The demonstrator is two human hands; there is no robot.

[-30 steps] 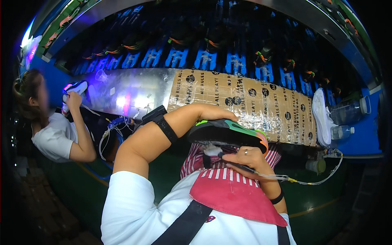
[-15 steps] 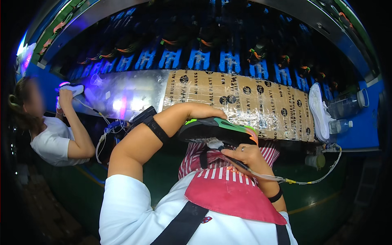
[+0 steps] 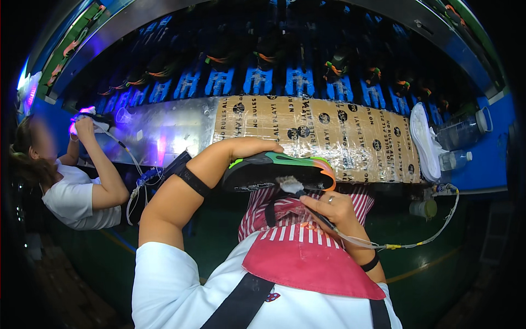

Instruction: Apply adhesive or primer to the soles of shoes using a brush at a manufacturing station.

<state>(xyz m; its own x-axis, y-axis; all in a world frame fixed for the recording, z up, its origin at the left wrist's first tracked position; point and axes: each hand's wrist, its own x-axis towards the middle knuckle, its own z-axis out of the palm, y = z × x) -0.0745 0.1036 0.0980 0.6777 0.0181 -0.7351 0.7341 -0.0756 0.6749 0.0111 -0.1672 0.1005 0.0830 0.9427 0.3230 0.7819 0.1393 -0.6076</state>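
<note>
My left hand point(image 3: 263, 146) grips the far side of a shoe point(image 3: 285, 159), teal and grey with an orange toe and lime heel trim. Its dark underside faces me, tilted. The fingers are mostly hidden behind the shoe. In my right hand point(image 3: 335, 210), closed round its handle, is a brush point(image 3: 291, 185) with pale bristles. These bristles touch, or nearly touch, the underside near its lower edge. A clear hose point(image 3: 416, 245) runs from the brush handle toward the right end of the bench.
Cardboard point(image 3: 312, 126) under clear film covers the bench before me. Behind it stand blue holders point(image 3: 257, 80) with dark shoes. White padding point(image 3: 422, 142), a large jug point(image 3: 463, 133) and a small bottle point(image 3: 456, 160) are at right. A co-worker point(image 3: 82, 186) at left handles another shoe.
The shoe has shifted left, and its underside is turned more toward me. The brush tip now lies further up on that underside. The co-worker's hands and shoe have moved slightly.
</note>
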